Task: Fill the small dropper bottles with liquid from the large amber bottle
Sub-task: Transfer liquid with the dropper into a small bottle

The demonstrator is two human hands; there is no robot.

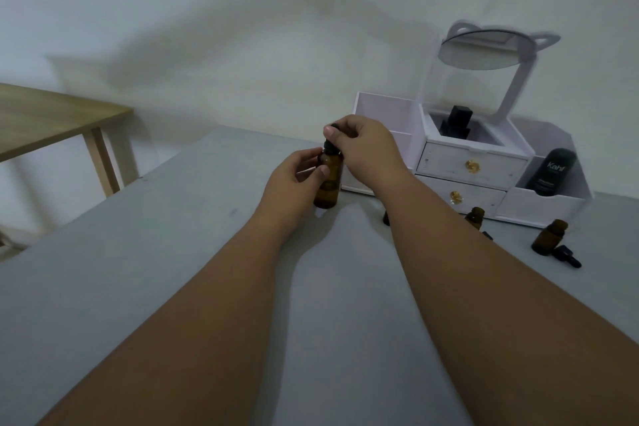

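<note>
The large amber bottle (329, 183) stands upright on the grey table (173, 252), in front of the white organiser. My left hand (294, 180) wraps its body from the left. My right hand (363, 145) pinches the black dropper cap (331, 145) on top of its neck. To the right stand two small amber dropper bottles without caps, one (475, 217) near the drawers and one (549, 237) further right. A black dropper cap (567, 255) lies beside the far-right one. A third small bottle (386, 218) is mostly hidden behind my right forearm.
A white organiser (473, 166) with two drawers, a round mirror (484, 50) and black containers stands at the back right against the wall. A wooden table (45, 117) stands to the left beyond the grey table's edge.
</note>
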